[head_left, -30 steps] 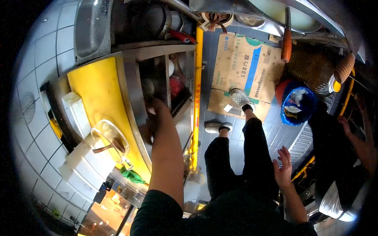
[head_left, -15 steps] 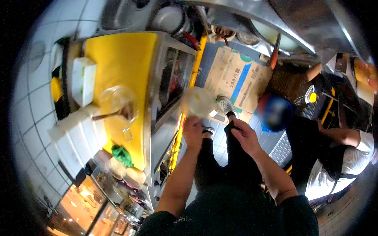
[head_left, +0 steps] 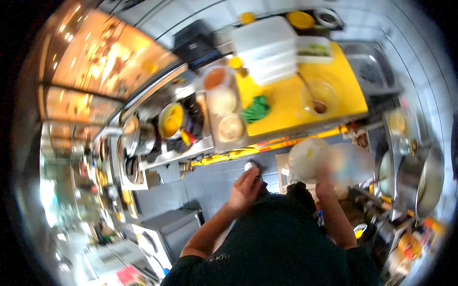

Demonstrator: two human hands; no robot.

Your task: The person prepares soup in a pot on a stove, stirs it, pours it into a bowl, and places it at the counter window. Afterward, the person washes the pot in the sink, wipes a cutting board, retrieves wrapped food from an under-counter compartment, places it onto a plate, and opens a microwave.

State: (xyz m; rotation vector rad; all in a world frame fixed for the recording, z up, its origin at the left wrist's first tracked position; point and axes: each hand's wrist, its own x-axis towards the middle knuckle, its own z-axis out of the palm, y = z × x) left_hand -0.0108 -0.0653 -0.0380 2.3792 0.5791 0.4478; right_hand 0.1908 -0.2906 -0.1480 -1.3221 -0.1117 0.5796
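Observation:
My left hand (head_left: pixel 244 191) is raised over the dark floor with its fingers stretched out, and I see nothing in it. My right hand (head_left: pixel 326 185) is smeared by motion at the near right edge of a white round bowl (head_left: pixel 305 162), which it appears to grip. A small yellow spot shows inside the bowl. Overlapping the bowl's right side is a pale, bluish round shape (head_left: pixel 352 164), too blurred to name. Beyond lies the yellow counter top (head_left: pixel 281 112), where a green cloth (head_left: pixel 256 109) and a clear bowl with a spoon (head_left: pixel 319 106) rest.
White stacked containers (head_left: pixel 265 47) and a tray of greens (head_left: pixel 315 49) stand at the back of the counter. Left of it are round tubs (head_left: pixel 222 100) and a pan with yellow food (head_left: pixel 172 119). A sink (head_left: pixel 367 69) is at the right. Yellow pipes (head_left: pixel 267 144) run along the counter front.
My view has swung left toward the counter and stove. The round white vessel was by my left hand and is now by my right. My left hand has come away with fingers extended.

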